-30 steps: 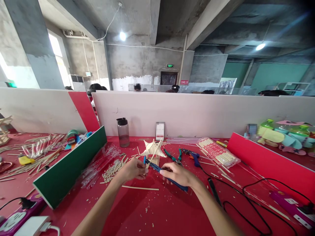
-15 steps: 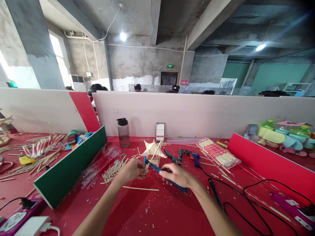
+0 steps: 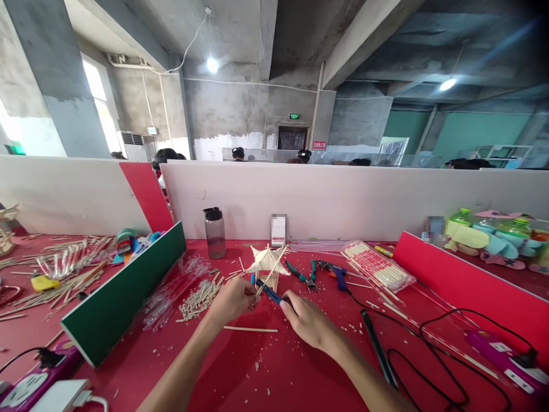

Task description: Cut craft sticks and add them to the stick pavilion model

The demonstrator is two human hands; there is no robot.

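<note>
My left hand (image 3: pixel 234 298) pinches a thin wooden stick (image 3: pixel 271 272) that slants up and to the right. My right hand (image 3: pixel 306 323) is closed round blue-handled cutters (image 3: pixel 266 290), whose jaws meet the stick near my left fingers. Just behind them stands a small stick-built pavilion model (image 3: pixel 266 262) on the red table (image 3: pixel 266 366). Another long stick (image 3: pixel 250 329) lies flat on the table below my hands.
A dark water bottle (image 3: pixel 215 232), green-handled pliers (image 3: pixel 302 275), a blue glue gun (image 3: pixel 337 272), packs of sticks (image 3: pixel 377 266) and black cables (image 3: pixel 429 366) lie around. A green board (image 3: pixel 122 289) leans left; cut stick pieces (image 3: pixel 199 297) lie beside it. White dividers stand behind.
My right hand has turned, so the cutter handles that stuck out below it are now hidden under the hand. The view has shifted slightly. The left hand keeps the stick in place.
</note>
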